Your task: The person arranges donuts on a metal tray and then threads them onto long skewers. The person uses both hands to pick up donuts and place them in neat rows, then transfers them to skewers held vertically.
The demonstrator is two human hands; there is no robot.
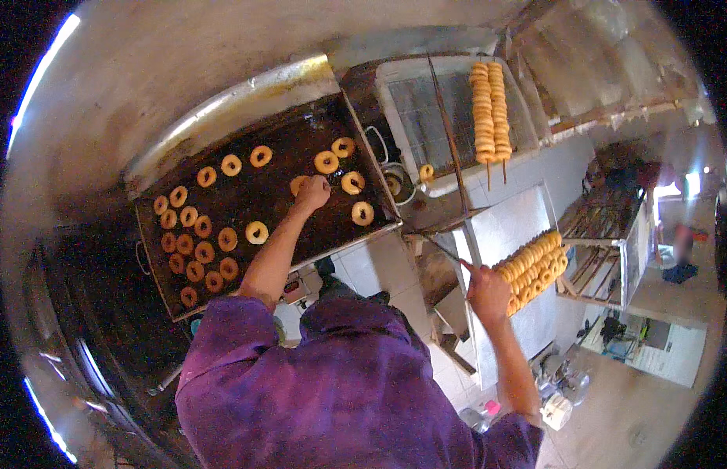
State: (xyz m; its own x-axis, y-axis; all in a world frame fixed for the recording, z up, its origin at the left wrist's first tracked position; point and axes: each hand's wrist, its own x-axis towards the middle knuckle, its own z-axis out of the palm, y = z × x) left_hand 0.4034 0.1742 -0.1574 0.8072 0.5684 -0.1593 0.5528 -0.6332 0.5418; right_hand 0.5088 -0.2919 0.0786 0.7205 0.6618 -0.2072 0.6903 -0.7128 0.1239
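Observation:
My left hand (312, 192) is over the large metal frying vat (150, 246), directly beside a ring of dough (299, 186); whether its bent fingers hold anything is not visible. Several pale and golden rings (204, 252) lie spread in the dark oil. My right hand (489, 293) grips a thin rod (442, 247) that points towards the vat's right corner. Beside that hand, rows of threaded golden rings (530, 264) lie over a metal-topped surface (510, 214); the hand hides part of them.
Two sticks full of rings (491, 111) lie across a white-rimmed tray (392, 111) behind, with a long dark rod (448, 129) and a single ring (426, 172). A slatted rack (598, 246) stands at right. A person (683, 252) is farther off.

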